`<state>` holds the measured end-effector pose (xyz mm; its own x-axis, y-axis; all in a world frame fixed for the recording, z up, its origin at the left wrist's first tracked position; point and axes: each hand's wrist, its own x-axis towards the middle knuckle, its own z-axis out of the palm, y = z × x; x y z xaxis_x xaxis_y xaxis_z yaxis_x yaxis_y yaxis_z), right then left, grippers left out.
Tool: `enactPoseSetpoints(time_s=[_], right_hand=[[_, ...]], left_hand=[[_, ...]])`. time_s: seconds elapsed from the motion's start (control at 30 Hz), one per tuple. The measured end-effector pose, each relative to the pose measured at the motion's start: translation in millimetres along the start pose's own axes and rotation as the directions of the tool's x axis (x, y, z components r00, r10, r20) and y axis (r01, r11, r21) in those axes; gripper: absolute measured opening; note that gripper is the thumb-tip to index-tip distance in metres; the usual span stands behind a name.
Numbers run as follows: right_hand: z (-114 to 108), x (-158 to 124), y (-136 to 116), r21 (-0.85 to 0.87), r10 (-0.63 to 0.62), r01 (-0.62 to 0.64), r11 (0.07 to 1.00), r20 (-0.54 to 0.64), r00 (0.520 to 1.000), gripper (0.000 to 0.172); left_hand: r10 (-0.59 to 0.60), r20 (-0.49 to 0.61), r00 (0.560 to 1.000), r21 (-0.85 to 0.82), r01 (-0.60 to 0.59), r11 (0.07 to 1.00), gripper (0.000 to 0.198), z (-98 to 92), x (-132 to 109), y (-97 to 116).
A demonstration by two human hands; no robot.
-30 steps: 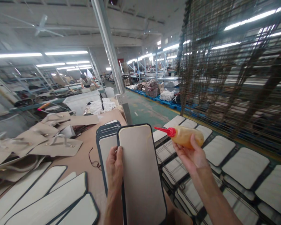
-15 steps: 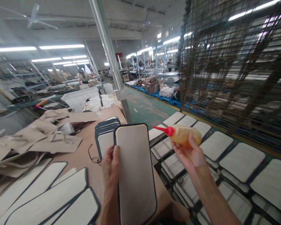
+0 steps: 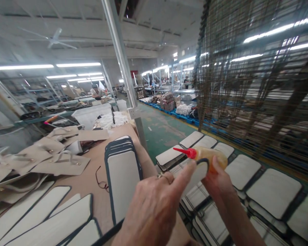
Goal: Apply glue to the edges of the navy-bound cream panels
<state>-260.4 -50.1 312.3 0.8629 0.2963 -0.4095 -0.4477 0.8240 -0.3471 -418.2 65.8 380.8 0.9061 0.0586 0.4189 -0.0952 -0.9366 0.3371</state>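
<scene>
My left hand [image 3: 154,208], a ring on one finger, reaches across the front with its forefinger stretched toward the right. It grips a pale, rounded panel with a dark edge [image 3: 199,172], now turned sideways and mostly hidden behind the hand. My right hand [image 3: 219,179] is wrapped around a squeeze bottle [image 3: 212,156] of amber liquid, whose red nozzle points left. The panel's rounded end lies just below the bottle, close to my right fingers; whether they touch is unclear. Left of the hands, a stack of similar panels [image 3: 123,184] rests on the brown-covered table [image 3: 94,136].
Loose panels [image 3: 53,218] and beige bag pieces with handles [image 3: 59,157] cover the table's left side. Eyeglasses [image 3: 102,181] lie beside the stack. On my right, a wire rack [image 3: 202,213] bears several panels under upright mesh shelves [image 3: 236,85]. A metal post [image 3: 120,51] stands ahead.
The panel in my left hand has swung from upright to sideways, its end now near my right hand. My left hand has moved right, and the bottle sits slightly lower.
</scene>
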Motion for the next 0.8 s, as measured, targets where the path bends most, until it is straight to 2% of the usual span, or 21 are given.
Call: enactPoseSetpoints(time_s=[0.07, 0.17, 0.27, 0.33, 0.53, 0.6, 0.67, 0.73, 0.8], right_hand=[[1, 1, -9, 0.012, -0.066, 0.066, 0.998, 0.013, 0.998, 0.029], [-1, 4, -28, 0.034, -0.238, 0.237, 0.971, 0.025, 0.971, 0.022], [-4, 6, -45, 0.018, -0.294, 0.293, 0.956, 0.025, 0.956, 0.022], [-7, 6, -51, 0.014, -0.313, 0.313, 0.95, 0.01, 0.95, 0.023], [-19, 7, -55, -0.027, -0.315, 0.314, 0.949, -0.034, 0.948, 0.026], [-24, 10, -57, -0.036, -0.313, 0.312, 0.949, -0.02, 0.95, 0.027], [-28, 13, -61, -0.039, -0.307, 0.306, 0.951, -0.012, 0.952, 0.028], [-28, 14, -65, -0.049, -0.307, 0.305, 0.951, -0.034, 0.951, 0.029], [-27, 13, -68, -0.064, -0.323, 0.319, 0.945, -0.065, 0.944, 0.03]], left_hand=[[0.034, 0.011, 0.999, 0.022, -0.035, 0.999, 0.055, -8.9, 6, 7], [-0.046, -0.039, 0.998, 0.059, 0.048, 0.997, 0.051, -11.0, 9, -4], [-0.1, -0.139, 0.985, 0.006, 0.102, 0.995, 0.048, -12.5, 9, -17], [-0.108, -0.189, 0.976, -0.052, 0.1, 0.994, 0.047, -16.4, 10, -18], [-0.083, -0.07, 0.994, -0.097, 0.076, 0.992, 0.051, -21.1, 8, 1], [-0.031, -0.017, 0.999, -0.071, 0.03, 0.997, 0.052, -20.4, 5, 7], [0.1, 0.062, 0.993, -0.013, -0.099, 0.995, 0.055, -20.7, 1, 13], [0.256, 0.112, 0.96, 0.042, -0.262, 0.964, 0.059, -22.7, -2, 18], [0.343, 0.109, 0.933, 0.068, -0.351, 0.934, 0.062, -26.0, -6, 24]])
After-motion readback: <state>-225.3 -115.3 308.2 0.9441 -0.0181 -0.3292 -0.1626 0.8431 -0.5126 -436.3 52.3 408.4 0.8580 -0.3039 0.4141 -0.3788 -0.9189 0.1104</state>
